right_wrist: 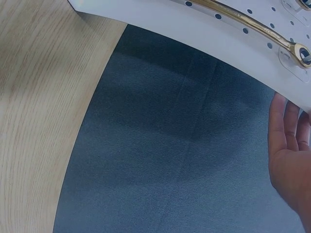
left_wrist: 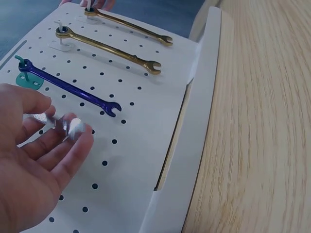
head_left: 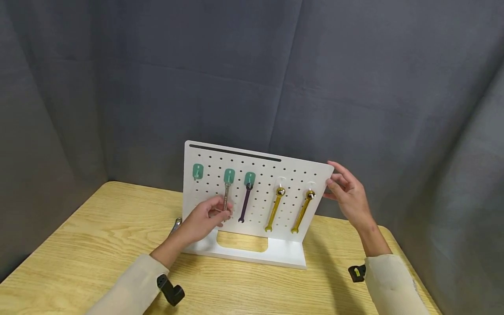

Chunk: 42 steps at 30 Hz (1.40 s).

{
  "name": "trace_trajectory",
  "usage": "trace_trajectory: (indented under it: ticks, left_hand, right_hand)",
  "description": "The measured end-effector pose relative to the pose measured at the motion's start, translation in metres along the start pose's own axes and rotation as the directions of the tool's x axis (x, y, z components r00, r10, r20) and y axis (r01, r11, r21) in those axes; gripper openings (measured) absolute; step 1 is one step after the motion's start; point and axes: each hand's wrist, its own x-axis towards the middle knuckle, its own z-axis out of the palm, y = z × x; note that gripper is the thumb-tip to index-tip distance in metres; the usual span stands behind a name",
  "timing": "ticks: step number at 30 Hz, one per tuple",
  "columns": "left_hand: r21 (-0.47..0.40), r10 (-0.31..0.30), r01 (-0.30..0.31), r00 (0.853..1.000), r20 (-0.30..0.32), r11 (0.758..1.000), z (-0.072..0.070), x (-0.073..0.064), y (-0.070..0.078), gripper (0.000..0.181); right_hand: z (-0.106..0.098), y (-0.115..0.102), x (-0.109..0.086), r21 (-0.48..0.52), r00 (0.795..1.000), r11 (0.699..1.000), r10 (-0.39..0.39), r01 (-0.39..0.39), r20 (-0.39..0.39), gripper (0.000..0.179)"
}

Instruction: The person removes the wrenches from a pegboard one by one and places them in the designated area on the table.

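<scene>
A white pegboard (head_left: 257,214) stands tilted on its base. My left hand (head_left: 202,222) holds a silver wrench (head_left: 226,195) between thumb and fingers; the wrench's upper end is at the middle-left green hook (head_left: 229,176), and its lower part is hidden by the fingers. Just right of it hangs a purple wrench (head_left: 246,203) from another green hook. Two gold wrenches (head_left: 274,211) hang farther right on clear-backed hooks. My right hand (head_left: 350,197) grips the board's upper right edge, thumb in front, fingers extending behind.
A bare green hook (head_left: 197,171) sits at the board's upper left. On the wooden table (head_left: 130,227), a shiny metal object (head_left: 176,224) shows partly behind the left forearm. Grey curtains (head_left: 197,87) surround the table's back and sides.
</scene>
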Motion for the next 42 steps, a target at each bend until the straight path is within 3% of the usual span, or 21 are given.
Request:
trace_trajectory:
  ticks: [9, 19, 31, 42]
  left_hand:
    - [-0.076, -0.011, 0.016, 0.998, 0.069, 0.997, -0.001, -0.003, -0.001, 0.020]
    - [-0.163, -0.031, 0.047, 0.995, 0.095, 0.985, -0.002, -0.011, -0.001, 0.030]
    - [-0.267, -0.011, 0.024, 0.999, 0.051, 0.963, -0.003, -0.019, 0.004, 0.046]
    - [-0.288, -0.019, 0.039, 0.997, 0.074, 0.957, -0.004, -0.022, 0.011, 0.049]
  right_hand:
    - [-0.001, 0.002, 0.000, 0.021, 1.000, 1.000, 0.003, -0.003, 0.000, 0.052]
    - [-0.001, 0.002, -0.001, 0.028, 1.000, 0.999, 0.015, -0.015, -0.001, 0.052]
    - [-0.001, 0.000, 0.000, 0.026, 1.000, 1.000, 0.001, -0.001, 0.002, 0.053]
    - [-0.001, 0.002, 0.000, 0.004, 1.000, 1.000, 0.010, -0.010, -0.004, 0.053]
